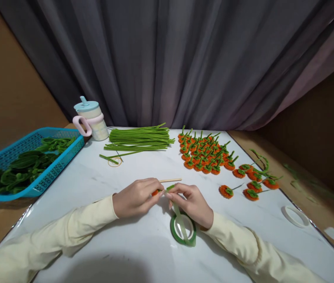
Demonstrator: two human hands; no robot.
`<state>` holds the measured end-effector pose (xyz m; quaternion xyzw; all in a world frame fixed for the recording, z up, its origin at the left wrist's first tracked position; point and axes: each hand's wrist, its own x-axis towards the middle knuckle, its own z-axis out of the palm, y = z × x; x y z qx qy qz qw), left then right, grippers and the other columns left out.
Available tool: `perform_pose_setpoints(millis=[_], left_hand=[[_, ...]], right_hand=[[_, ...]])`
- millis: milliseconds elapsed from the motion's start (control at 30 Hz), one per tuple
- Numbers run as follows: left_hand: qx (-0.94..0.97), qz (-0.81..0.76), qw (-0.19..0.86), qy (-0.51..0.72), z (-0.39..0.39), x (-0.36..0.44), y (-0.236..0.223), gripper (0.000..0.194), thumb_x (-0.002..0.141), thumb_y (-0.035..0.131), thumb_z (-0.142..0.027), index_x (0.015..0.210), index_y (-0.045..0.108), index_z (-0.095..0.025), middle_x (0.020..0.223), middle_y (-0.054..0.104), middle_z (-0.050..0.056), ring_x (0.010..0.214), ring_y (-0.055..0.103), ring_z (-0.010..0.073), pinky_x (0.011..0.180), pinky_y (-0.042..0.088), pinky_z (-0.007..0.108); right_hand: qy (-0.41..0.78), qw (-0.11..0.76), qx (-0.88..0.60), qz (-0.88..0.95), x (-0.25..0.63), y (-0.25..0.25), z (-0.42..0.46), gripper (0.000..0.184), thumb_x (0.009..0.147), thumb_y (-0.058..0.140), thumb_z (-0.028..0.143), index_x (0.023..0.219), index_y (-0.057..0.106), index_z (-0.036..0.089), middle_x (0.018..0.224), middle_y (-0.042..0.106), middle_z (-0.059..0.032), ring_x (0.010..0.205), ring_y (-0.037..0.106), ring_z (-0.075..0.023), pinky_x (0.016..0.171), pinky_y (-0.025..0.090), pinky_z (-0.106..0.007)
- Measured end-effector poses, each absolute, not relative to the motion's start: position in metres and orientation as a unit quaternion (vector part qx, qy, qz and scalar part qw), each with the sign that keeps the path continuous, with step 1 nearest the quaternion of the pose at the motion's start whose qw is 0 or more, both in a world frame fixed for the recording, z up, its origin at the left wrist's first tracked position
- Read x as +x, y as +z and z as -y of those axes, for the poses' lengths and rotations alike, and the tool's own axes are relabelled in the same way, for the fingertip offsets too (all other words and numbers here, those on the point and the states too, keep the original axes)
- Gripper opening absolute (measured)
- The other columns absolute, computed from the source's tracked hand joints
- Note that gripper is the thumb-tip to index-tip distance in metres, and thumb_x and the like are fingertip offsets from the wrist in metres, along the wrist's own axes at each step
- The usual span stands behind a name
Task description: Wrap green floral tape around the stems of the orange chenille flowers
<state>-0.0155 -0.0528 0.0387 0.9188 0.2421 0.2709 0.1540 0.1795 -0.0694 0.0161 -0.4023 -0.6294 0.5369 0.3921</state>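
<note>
My left hand is closed round a small orange pipe-cleaner persimmon, most of it hidden by my fingers. Opposite it, my right hand pinches a strip of pale green floral tape near a short green stem. The fingertips of both hands almost meet. From my right fingers the strip runs down to a green tape roll lying on the table. Just beyond the hands lies a thin wooden stick.
Green pipe cleaners lie in a bundle at the back, beside a lidded cup. Finished orange persimmons stand in rows on the right. A blue basket of green leaves is at left. A white ring lies near the right edge.
</note>
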Motion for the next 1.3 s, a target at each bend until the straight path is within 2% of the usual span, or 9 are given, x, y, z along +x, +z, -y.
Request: perform_pose_setpoints(millis=[67,267,400,533,700,800,933,1167,1300], left_hand=[[0.897,-0.265,0.207,0.287,0.054,-0.015,0.041,0.017,0.092,0.04,-0.018,0.087,0.056,-0.012,0.075,0.06,0.005,0.064,0.054,0.0119,0.06,0.044,0.022],[0.871,-0.256,0.296,0.297,0.054,-0.016,0.048,0.018,0.091,0.042,-0.022,0.087,0.057,-0.012,0.076,0.061,0.006,0.066,0.054,0.0123,0.063,0.043,0.023],[0.801,-0.295,0.449,0.264,0.056,-0.014,0.053,0.02,0.089,0.046,-0.028,0.082,0.057,-0.013,0.071,0.062,0.003,0.062,0.054,0.0112,0.06,0.043,0.022],[0.698,-0.303,0.6,0.247,0.057,-0.013,0.053,0.023,0.087,0.051,-0.034,0.08,0.056,-0.013,0.07,0.06,0.002,0.061,0.053,0.0103,0.059,0.043,0.022],[0.631,-0.311,0.675,0.222,0.055,-0.013,0.051,0.026,0.084,0.057,-0.037,0.081,0.057,-0.012,0.072,0.061,0.003,0.06,0.052,0.0096,0.054,0.038,0.021],[0.59,-0.314,0.713,0.211,0.053,-0.013,0.05,0.027,0.082,0.06,-0.038,0.079,0.059,-0.011,0.07,0.062,0.004,0.058,0.053,0.0093,0.051,0.036,0.02],[0.504,-0.309,0.783,0.195,0.052,-0.012,0.045,0.025,0.076,0.067,-0.034,0.078,0.062,-0.009,0.067,0.062,0.004,0.054,0.054,0.0089,0.049,0.036,0.019],[0.286,-0.265,0.905,0.171,0.057,-0.006,0.041,0.017,0.068,0.069,-0.019,0.063,0.059,-0.006,0.058,0.056,0.003,0.047,0.048,0.0066,0.047,0.034,0.018],[0.222,-0.279,0.927,0.117,0.053,-0.007,0.037,0.018,0.065,0.068,-0.021,0.069,0.056,-0.008,0.059,0.052,0.001,0.047,0.045,0.0057,0.046,0.032,0.017]], right_hand=[[0.535,0.395,-0.393,0.635,0.181,0.018,0.068,0.028,0.078,0.066,0.043,0.067,0.064,0.016,0.053,0.062,-0.0006,0.052,0.053,-0.0122,0.056,0.042,-0.026],[0.722,0.348,-0.308,0.513,0.183,0.013,0.063,0.031,0.072,0.073,0.039,0.085,0.058,0.015,0.053,0.06,0.0031,0.045,0.053,-0.0096,0.047,0.043,-0.022],[0.698,0.336,-0.28,0.566,0.188,0.016,0.06,0.029,0.077,0.068,0.041,0.08,0.057,0.014,0.053,0.058,0.002,0.046,0.054,-0.0097,0.048,0.045,-0.022],[0.498,0.363,-0.281,0.736,0.194,0.027,0.059,0.022,0.086,0.058,0.035,0.08,0.062,0.014,0.061,0.061,-0.002,0.054,0.055,-0.0112,0.055,0.046,-0.024],[0.206,0.408,-0.231,0.859,0.196,0.03,0.061,0.02,0.094,0.044,0.02,0.087,0.061,0.012,0.068,0.059,-0.006,0.062,0.052,-0.0135,0.057,0.044,-0.026],[-0.004,0.397,-0.178,0.901,0.196,0.03,0.061,0.018,0.092,0.041,0.009,0.091,0.059,0.007,0.063,0.058,-0.0073,0.062,0.05,-0.0165,0.055,0.043,-0.03],[-0.238,0.354,-0.104,0.898,0.199,0.035,0.062,0.009,0.086,0.051,0.003,0.091,0.059,0.003,0.062,0.061,-0.0091,0.066,0.056,-0.0204,0.055,0.044,-0.033],[-0.348,0.364,-0.061,0.862,0.204,0.033,0.057,0.012,0.085,0.051,0.0,0.085,0.061,0.006,0.07,0.066,-0.0098,0.074,0.062,-0.0208,0.059,0.049,-0.033],[-0.306,0.315,-0.043,0.897,0.206,0.036,0.055,0.014,0.088,0.048,0.003,0.09,0.062,0.003,0.071,0.065,-0.0109,0.076,0.062,-0.0216,0.061,0.05,-0.034]])
